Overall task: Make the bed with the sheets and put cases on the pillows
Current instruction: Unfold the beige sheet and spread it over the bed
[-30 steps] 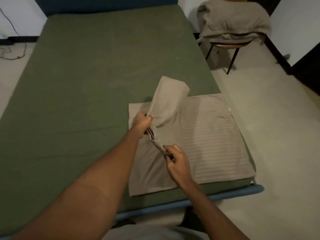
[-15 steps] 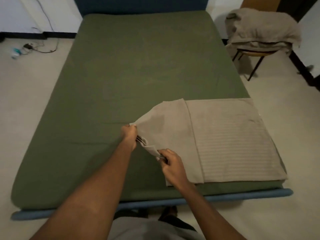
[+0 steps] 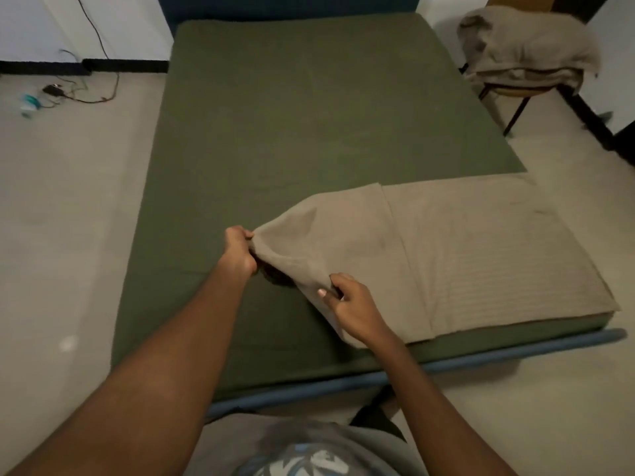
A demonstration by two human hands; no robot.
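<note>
A green-sheeted bed [image 3: 309,132] fills my view. My left grip [image 3: 238,250] and right grip [image 3: 354,304] each pinch the beige sheet [image 3: 481,252] at its raised edge.

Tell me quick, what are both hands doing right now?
Left hand: closed, gripping the beige sheet by its edge.
Right hand: closed, pinching the same sheet nearer the person.

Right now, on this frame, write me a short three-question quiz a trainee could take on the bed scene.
1. True or false: the left hand and the right hand both grip the beige sheet.
2. Which part of the green bed does the beige sheet cover? A the whole top; B the near right corner; C the far left corner.
3. Fill in: the pile of beige linen lies on a ____.
Key: 1 true; 2 B; 3 chair.
</note>
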